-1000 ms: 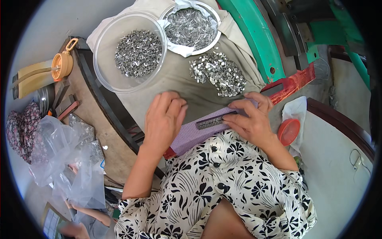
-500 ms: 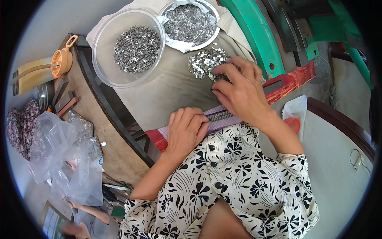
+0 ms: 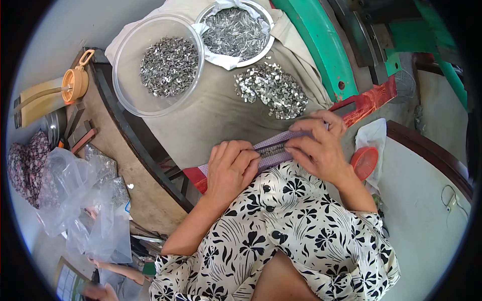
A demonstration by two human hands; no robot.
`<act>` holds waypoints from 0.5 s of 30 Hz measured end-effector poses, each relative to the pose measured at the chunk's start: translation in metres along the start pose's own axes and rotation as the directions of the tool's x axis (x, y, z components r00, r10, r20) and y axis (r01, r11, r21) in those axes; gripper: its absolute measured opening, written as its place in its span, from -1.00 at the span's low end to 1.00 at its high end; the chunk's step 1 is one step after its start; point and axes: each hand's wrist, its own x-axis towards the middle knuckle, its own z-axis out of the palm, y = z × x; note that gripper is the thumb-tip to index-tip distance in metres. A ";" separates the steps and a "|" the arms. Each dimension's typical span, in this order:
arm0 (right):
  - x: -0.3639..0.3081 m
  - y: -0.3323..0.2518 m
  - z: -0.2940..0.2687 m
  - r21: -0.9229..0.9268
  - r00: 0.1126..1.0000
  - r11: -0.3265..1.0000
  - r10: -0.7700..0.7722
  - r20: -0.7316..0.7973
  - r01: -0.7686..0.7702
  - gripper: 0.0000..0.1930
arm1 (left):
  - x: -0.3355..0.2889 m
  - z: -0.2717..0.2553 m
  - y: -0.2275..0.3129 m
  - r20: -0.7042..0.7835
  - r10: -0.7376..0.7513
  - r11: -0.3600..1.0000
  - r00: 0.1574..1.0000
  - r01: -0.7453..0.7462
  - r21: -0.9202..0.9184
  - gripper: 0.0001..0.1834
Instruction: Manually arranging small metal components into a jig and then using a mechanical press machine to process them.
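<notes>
A long red bar [image 3: 369, 100] with a purple strip [image 3: 273, 146] on top lies across my lap, and a row of small metal pieces sits in the strip's groove. My left hand [image 3: 231, 168] rests flat on the strip's left part, fingers together. My right hand [image 3: 319, 145] presses on the strip just right of it, fingertips at the row of pieces. A loose heap of small shiny metal pieces [image 3: 273, 89] lies on the beige cloth [image 3: 211, 120] just beyond my right hand.
A clear plastic bowl [image 3: 125, 80] and a metal bowl [image 3: 261, 52], both holding metal pieces, stand at the back. A green machine frame [image 3: 314, 50] runs at the right. An orange lid [image 3: 364, 161] lies by my right wrist. Plastic bags [image 3: 80, 200] lie at left.
My right hand has come back from the loose heap down to the purple strip. My left hand has shifted slightly right along the strip.
</notes>
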 end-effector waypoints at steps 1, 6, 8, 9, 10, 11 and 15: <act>-0.005 0.000 0.003 -0.008 1.000 1.000 0.001 0.018 0.000 -0.83 | 0.000 0.000 0.000 -0.016 -0.016 1.000 1.000 0.016 -0.001 -0.76; -0.010 -0.001 0.006 0.006 0.998 0.998 0.061 0.002 -0.061 -0.80 | 0.001 -0.001 0.004 -0.031 -0.024 0.999 0.999 0.025 0.023 -0.75; -0.003 0.001 0.004 -0.009 0.999 0.999 0.037 -0.035 -0.038 -0.80 | 0.002 -0.003 0.006 0.017 -0.050 0.999 0.999 0.050 0.020 -0.72; 0.002 0.003 0.003 -0.009 0.996 0.999 0.045 -0.072 -0.046 -0.80 | 0.003 -0.003 0.006 -0.008 -0.028 0.999 1.000 0.029 0.021 -0.72; 0.009 0.006 0.004 -0.030 0.994 0.999 0.032 -0.108 -0.035 -0.79 | 0.004 -0.002 0.007 0.004 -0.008 0.998 1.000 0.008 0.057 -0.70; 0.016 0.009 0.004 -0.038 0.994 0.999 0.021 -0.103 -0.025 -0.79 | 0.005 -0.002 0.008 0.049 -0.012 0.994 0.999 0.007 0.108 -0.68; 0.044 0.016 0.012 -0.127 0.990 0.989 -0.087 -0.110 0.073 -0.80 | 0.007 0.000 0.006 0.038 0.063 0.989 0.997 -0.067 0.128 -0.67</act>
